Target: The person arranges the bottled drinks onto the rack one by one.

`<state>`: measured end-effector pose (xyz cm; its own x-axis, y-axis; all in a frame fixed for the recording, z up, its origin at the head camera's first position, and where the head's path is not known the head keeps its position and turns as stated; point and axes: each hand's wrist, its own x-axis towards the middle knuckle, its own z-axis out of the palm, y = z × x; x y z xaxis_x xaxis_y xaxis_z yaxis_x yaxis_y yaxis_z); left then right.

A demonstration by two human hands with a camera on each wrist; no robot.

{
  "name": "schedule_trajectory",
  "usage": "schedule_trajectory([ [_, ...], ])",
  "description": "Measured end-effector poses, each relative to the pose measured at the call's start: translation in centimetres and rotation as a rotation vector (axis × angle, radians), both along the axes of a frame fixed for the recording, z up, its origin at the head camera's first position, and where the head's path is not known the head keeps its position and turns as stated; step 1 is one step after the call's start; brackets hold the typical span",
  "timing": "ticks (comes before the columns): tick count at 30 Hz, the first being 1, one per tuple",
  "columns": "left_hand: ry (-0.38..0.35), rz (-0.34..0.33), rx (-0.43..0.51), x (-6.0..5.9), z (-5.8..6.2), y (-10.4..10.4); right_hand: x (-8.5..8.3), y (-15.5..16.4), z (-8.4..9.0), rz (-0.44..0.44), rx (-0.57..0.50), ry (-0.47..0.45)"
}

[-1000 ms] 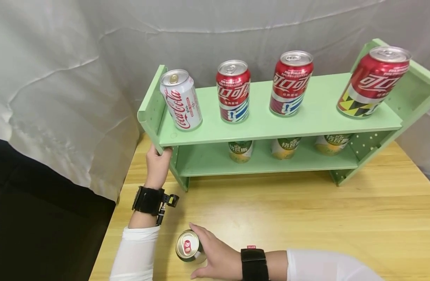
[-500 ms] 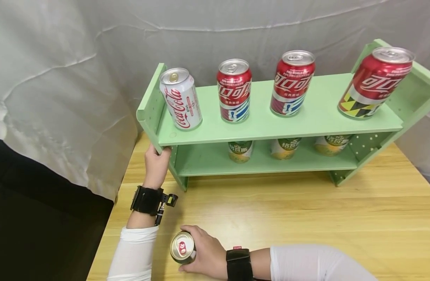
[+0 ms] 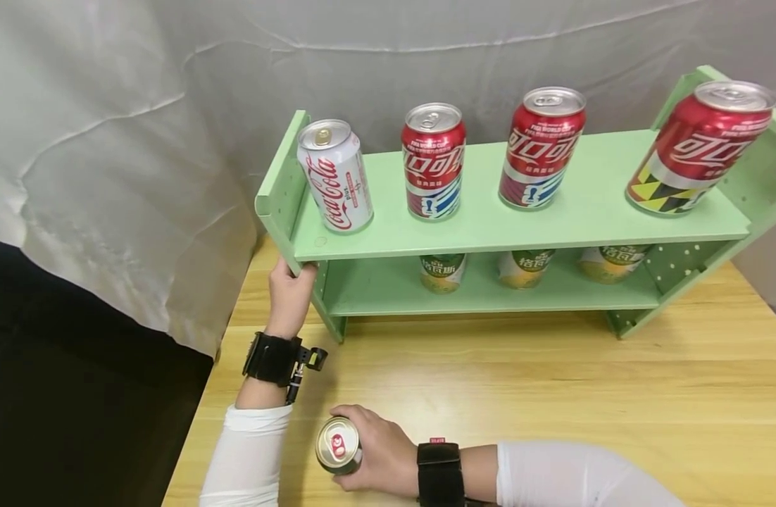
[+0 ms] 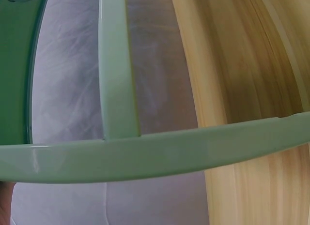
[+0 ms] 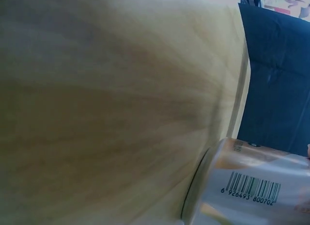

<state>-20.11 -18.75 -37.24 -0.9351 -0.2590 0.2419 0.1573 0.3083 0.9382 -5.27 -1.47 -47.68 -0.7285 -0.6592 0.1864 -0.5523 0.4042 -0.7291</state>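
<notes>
Fingers point(image 3: 350, 410) of right hand point(image 3: 378, 454) curled round a gold-topped drink can point(image 3: 338, 444), upright at the near edge of the wooden bench point(image 3: 521, 394); barcode side of the can seen from the right wrist. Left hand point(image 3: 289, 296) gripping the left end panel of the green two-tier shelf point(image 3: 489, 232). Above: white Coca-Cola can point(image 3: 335, 174), three red cola cans. Below: three green-labelled cans.

a can point(image 5: 252, 186) fills the lower right corner, gold-toned with a white panel carrying a barcode. blurred pale wood of the table point(image 5: 106, 113) takes up most of the view, and dark blue cloth point(image 5: 276, 80) lies past its edge.
</notes>
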Motion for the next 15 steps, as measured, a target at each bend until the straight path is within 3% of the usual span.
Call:
schedule_trajectory([
  [15,0.026,-0.008,-0.019,0.1,0.1,-0.1,-0.2,1.3,0.2,0.039,0.006,0.023],
])
